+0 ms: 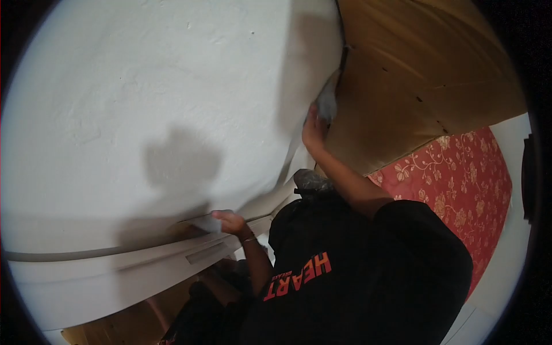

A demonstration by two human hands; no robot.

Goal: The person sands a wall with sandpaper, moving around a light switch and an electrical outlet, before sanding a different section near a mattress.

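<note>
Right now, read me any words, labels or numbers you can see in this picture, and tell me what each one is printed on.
"HEART": large orange letters on the front of the black shirt, seen upside down in the head view.
A smaller orange word beside it on the same shirt is too small and blurred to read.
Nothing is written on the white wall, the wooden panel or the red floral fabric.

A rough white plastered wall point(144, 98) fills most of the view, with soft shadows falling across it. Below it runs a white moulded ledge point(115, 270). A brown wooden panel point(414, 69) meets the wall's edge at the upper right, and a red floral mattress point(466, 184) lies beneath the panel.
</note>
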